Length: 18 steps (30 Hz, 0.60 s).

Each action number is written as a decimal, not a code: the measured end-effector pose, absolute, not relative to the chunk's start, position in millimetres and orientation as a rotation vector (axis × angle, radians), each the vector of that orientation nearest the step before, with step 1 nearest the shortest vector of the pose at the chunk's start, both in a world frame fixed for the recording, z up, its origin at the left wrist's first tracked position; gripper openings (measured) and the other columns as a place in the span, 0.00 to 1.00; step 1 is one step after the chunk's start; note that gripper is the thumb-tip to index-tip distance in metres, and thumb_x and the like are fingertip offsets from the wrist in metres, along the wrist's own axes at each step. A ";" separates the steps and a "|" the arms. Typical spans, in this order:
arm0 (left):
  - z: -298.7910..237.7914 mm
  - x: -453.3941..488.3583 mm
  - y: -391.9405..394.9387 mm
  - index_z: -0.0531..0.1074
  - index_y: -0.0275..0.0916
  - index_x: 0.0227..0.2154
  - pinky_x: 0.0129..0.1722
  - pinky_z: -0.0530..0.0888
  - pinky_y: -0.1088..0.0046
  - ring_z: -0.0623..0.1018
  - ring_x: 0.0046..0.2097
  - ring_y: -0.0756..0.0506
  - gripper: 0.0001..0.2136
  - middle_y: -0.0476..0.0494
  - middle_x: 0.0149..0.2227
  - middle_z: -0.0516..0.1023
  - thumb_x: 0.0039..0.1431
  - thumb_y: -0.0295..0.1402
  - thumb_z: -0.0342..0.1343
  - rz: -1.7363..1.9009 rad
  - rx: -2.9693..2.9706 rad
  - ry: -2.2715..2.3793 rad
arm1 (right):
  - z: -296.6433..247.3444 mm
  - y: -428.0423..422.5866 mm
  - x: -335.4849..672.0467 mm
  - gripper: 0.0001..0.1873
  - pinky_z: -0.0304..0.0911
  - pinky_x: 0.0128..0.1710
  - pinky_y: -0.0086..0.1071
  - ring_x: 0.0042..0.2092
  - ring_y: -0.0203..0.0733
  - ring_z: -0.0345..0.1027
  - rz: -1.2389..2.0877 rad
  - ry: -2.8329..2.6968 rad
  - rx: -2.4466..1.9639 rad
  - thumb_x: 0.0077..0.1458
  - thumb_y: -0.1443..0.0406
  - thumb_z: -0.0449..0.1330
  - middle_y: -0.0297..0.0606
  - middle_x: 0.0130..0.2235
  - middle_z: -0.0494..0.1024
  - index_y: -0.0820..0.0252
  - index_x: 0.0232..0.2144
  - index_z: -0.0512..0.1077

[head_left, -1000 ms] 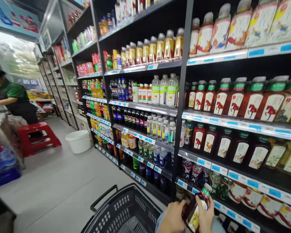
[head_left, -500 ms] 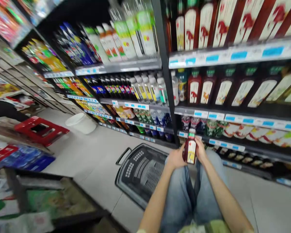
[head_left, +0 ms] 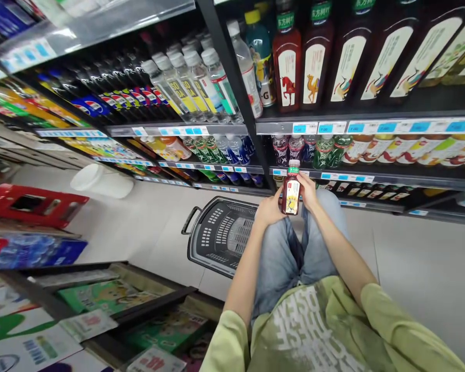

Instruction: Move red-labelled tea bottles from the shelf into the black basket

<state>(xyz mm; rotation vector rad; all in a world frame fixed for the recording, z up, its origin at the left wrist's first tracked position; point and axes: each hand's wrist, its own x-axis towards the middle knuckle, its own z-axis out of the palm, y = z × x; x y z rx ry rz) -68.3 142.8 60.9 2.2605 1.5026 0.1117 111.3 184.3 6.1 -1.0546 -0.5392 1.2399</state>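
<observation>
Between my two hands is a small tea bottle (head_left: pixel 292 195) with dark red liquid, a green-banded neck, a white cap and a pale label with a yellow picture. It stands upright above my knees, label towards me. My left hand (head_left: pixel 270 209) grips its left side low down. My right hand (head_left: pixel 307 190) holds the right side higher up, near the shoulder; some fingers are hidden behind the bottle. On the floor left of my legs lies a black shopping basket (head_left: pixel 213 235) with nothing visible in it.
Drink shelves (head_left: pixel 287 126) with bottles run across the front. Larger tea bottles (head_left: pixel 287 67) stand above my hands. A white bucket (head_left: pixel 101 181) and a red crate (head_left: pixel 34 205) are at the left. Dark display bins (head_left: pixel 158 299) with packages stand at the lower left.
My view has tilted downward, so the shelves sit higher in the picture and more of my shirt shows. Both hands still hold the tea bottle in front of my knees.
</observation>
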 end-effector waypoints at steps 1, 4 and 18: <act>60.3 -68.4 142.7 0.47 0.45 0.76 0.51 0.76 0.61 0.83 0.53 0.32 0.52 0.42 0.51 0.85 0.54 0.47 0.69 0.118 2.258 1.501 | 6.6 184.0 111.2 0.37 0.75 0.44 0.39 0.52 0.53 0.77 1.239 -0.539 -1.049 0.42 0.49 0.74 0.39 0.51 0.83 0.56 0.54 0.80; 58.3 -69.3 142.4 0.47 0.45 0.76 0.51 0.76 0.61 0.83 0.53 0.31 0.52 0.44 0.50 0.85 0.53 0.46 0.69 0.149 2.260 1.484 | 9.4 182.2 110.7 0.38 0.75 0.45 0.39 0.53 0.54 0.77 1.236 -0.549 -1.041 0.42 0.49 0.74 0.39 0.52 0.83 0.56 0.55 0.80; 62.4 -67.6 141.0 0.47 0.43 0.76 0.54 0.76 0.64 0.82 0.55 0.34 0.50 0.42 0.51 0.85 0.56 0.44 0.68 0.102 2.292 1.483 | 14.0 178.5 110.0 0.36 0.75 0.40 0.38 0.46 0.50 0.79 1.237 -0.553 -1.045 0.43 0.49 0.74 0.37 0.49 0.84 0.55 0.54 0.80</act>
